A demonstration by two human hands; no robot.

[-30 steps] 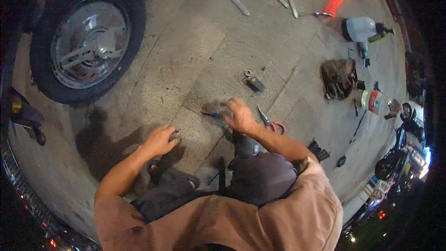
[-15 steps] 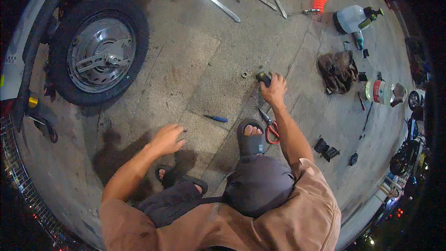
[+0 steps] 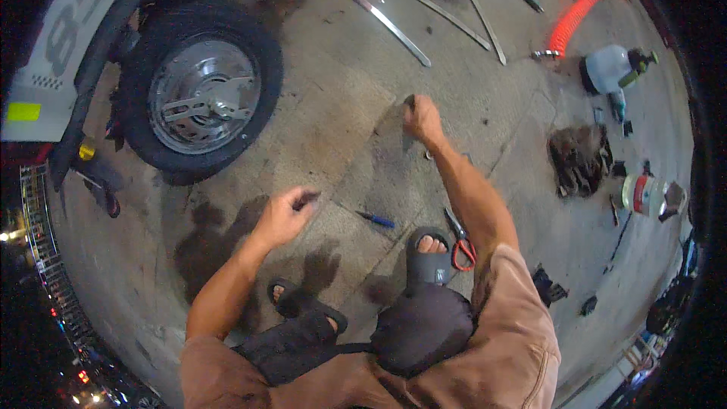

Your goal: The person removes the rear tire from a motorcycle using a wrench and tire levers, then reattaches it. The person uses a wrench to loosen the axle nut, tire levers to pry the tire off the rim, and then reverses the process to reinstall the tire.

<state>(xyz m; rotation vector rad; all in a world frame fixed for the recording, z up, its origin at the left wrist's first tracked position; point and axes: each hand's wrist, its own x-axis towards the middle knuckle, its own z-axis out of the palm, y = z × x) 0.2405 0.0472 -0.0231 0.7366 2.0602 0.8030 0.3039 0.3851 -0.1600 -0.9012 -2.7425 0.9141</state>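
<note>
My left hand [image 3: 284, 216] is closed, low above the paving. Between its thumb and fingers sits a small dark piece [image 3: 305, 201], too blurred to name. Further out, my right hand [image 3: 424, 118] is curled, and a bit of a small black object [image 3: 410, 101] shows at its fingertips, the rest covered by the hand. A small metal ring [image 3: 429, 155] lies beside my right wrist. A blue-handled screwdriver [image 3: 375, 219] rests on the ground between my arms. Red-handled scissors [image 3: 463, 250] lie by my right foot. At the left stands a wheel [image 3: 204, 95] with a black tyre and silver hub.
Several flat metal bars [image 3: 394, 31] lie at the far side. On the right are a coiled orange hose [image 3: 585, 14], a pump spray bottle [image 3: 607, 70], a dark crumpled cloth [image 3: 579, 159] and a clear jug [image 3: 640, 195]. A white vehicle panel [image 3: 49, 68] borders the left.
My right hand has lifted the small black object from the ground and moved it away to the left. My left hand has turned, showing the dark piece. The whole view has shifted.
</note>
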